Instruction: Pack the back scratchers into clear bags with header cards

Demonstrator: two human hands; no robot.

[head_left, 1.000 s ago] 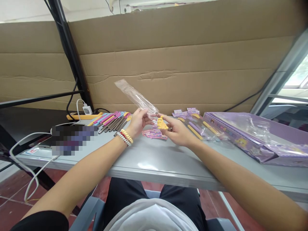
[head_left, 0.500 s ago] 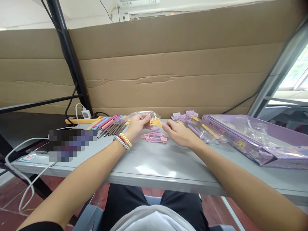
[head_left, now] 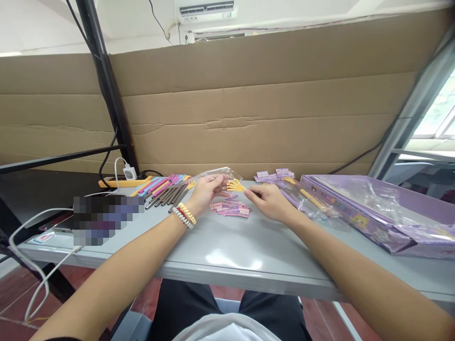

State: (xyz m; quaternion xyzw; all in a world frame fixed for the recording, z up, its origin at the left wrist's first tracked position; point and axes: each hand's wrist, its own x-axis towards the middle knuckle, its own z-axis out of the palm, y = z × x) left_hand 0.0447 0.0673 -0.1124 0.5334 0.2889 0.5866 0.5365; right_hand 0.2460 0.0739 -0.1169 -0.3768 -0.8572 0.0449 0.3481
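Note:
My left hand point(head_left: 207, 189) pinches a clear plastic sleeve point(head_left: 216, 172) that lies low over the grey table point(head_left: 227, 246). A yellow hand-shaped back scratcher point(head_left: 235, 185) sticks out of the sleeve's mouth, its head toward my right hand. My right hand point(head_left: 267, 200) rests on the table just right of the yellow head, fingers curled, fingertips close to it but apart. A small pile of pink and purple labels point(head_left: 231, 209) lies between my two hands.
A row of telescopic back scratchers point(head_left: 165, 185) with coloured grips lies at the left. Bagged scratchers point(head_left: 302, 196) and more labels point(head_left: 273, 173) lie at the right, beside a purple plastic-wrapped box point(head_left: 373, 208). A white cable point(head_left: 39, 246) and power strip point(head_left: 124, 182) sit far left. Cardboard walls the back.
The sleeve dropped from upright to lying near the table. The yellow scratcher left my right hand and now sits in the sleeve held by my left; my right hand lowered to the table.

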